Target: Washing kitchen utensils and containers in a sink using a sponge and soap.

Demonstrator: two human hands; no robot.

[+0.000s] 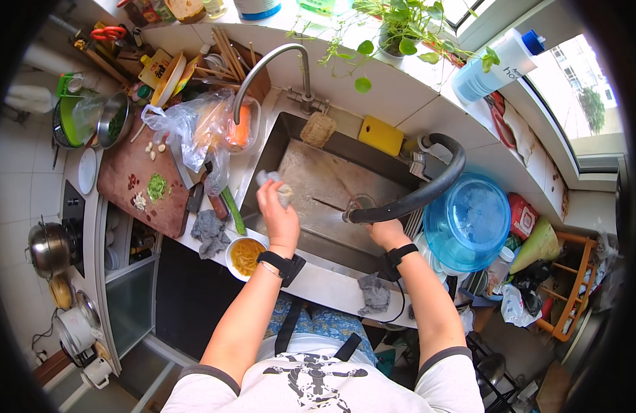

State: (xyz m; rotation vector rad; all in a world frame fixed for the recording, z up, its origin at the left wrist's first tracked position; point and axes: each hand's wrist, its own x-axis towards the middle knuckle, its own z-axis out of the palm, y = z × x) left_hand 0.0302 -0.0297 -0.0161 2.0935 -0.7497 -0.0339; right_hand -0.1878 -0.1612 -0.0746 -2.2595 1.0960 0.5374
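Over the left side of the steel sink (318, 170), my left hand (279, 217) is closed around a blurred grey-white thing (284, 195), possibly a cloth or scrubber. My right hand (389, 235) grips the black hose (400, 206) near its outlet; the hose hides its fingertips. Water sprays left from the outlet into the sink. The hose curves up to a wall tap (420, 165). A round drain fitting (361, 202) shows beyond the hose end. A white bowl of yellow strips in liquid (245, 256) stands on the counter beside my left wrist.
A cutting board (137, 191) holds chopped green vegetable and garlic. A cleaver (186, 170), a cucumber (232, 211) and grey rags (210, 234) lie left of the sink. The curved faucet (281, 49) arches above it. A blue plastic basin (467, 222) stands at right.
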